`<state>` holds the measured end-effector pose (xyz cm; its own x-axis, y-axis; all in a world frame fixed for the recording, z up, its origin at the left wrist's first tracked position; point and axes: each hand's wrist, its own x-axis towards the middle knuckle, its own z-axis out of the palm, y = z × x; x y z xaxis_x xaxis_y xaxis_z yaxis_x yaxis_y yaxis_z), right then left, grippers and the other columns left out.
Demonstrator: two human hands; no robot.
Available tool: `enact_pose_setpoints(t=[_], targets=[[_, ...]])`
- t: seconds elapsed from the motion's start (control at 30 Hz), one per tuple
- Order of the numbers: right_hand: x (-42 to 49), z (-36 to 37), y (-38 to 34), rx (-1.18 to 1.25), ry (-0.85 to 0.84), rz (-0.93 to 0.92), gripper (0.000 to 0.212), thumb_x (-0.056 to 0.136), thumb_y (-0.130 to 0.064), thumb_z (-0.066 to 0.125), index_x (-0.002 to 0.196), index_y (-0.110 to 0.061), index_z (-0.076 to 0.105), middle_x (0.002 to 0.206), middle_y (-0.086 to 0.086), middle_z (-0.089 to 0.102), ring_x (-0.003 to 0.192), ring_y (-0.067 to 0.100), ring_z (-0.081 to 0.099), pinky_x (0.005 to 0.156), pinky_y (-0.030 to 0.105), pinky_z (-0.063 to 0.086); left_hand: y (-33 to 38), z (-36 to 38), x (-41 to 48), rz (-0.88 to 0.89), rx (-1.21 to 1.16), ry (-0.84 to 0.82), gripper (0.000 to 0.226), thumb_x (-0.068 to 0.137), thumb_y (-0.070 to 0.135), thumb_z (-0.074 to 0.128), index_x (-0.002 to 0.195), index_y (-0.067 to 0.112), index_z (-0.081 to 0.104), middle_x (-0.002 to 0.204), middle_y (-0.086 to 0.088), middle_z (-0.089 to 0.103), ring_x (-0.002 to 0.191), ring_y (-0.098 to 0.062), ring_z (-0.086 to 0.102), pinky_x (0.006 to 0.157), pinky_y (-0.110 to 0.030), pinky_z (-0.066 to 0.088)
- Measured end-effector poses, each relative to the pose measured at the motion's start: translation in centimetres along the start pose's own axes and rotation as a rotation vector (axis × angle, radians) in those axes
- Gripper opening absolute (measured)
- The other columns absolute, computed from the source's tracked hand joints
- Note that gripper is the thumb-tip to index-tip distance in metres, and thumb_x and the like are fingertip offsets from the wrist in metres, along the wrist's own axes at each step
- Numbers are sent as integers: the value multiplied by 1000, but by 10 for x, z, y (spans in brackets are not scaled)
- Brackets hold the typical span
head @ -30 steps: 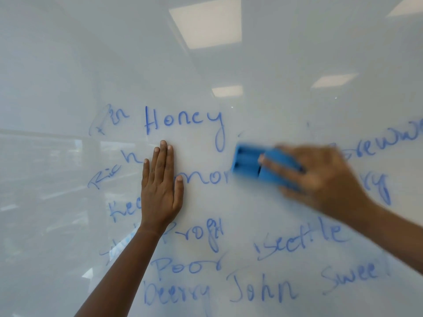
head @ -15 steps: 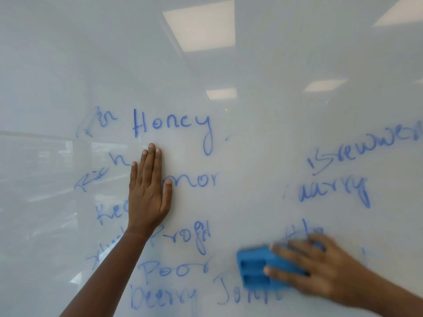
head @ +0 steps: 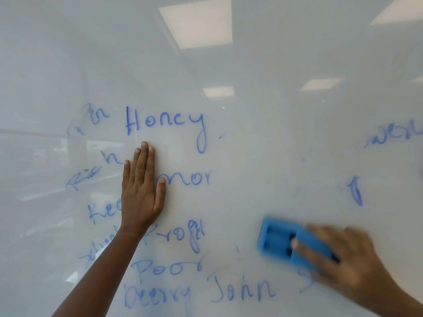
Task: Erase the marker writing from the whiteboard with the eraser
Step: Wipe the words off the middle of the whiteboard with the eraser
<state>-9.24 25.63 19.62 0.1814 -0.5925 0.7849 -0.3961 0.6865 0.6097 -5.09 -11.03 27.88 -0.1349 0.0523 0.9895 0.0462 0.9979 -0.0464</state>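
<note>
Up and to the right goes my right hand [head: 343,261] with the blue eraser [head: 283,240], which sat lower and more to the left half a second ago. Words that were on the right side are mostly wiped off now. My fingers curl over the eraser and press it on the whiteboard [head: 263,133] (it looks blurry). It is just above "John" [head: 240,290]. My left hand [head: 142,191] lies flat on the board, fingers close together, under "Honey" [head: 164,124].
</note>
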Motion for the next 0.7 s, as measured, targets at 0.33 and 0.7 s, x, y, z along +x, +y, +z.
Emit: enact_pose_setpoints(t=[0.33,0.7], targets=[[64,-34,133,-51,-24,346,55,91,-66,25,129,-33,48,111,12,63,96,46,57,94,47,43,2,-1,0,-4,-4,-5,58,92,25,26,140,-7,20,149,-17,18,138,-24,15,115,-32,2],[-38,-21,26,-13,-130,-178,27,99,-26,37,123,-27,50,123,12,55,101,23,52,85,36,35,4,-5,2,-20,-46,11,59,92,26,26,140,-8,21,149,-19,20,139,-25,17,116,-32,1]])
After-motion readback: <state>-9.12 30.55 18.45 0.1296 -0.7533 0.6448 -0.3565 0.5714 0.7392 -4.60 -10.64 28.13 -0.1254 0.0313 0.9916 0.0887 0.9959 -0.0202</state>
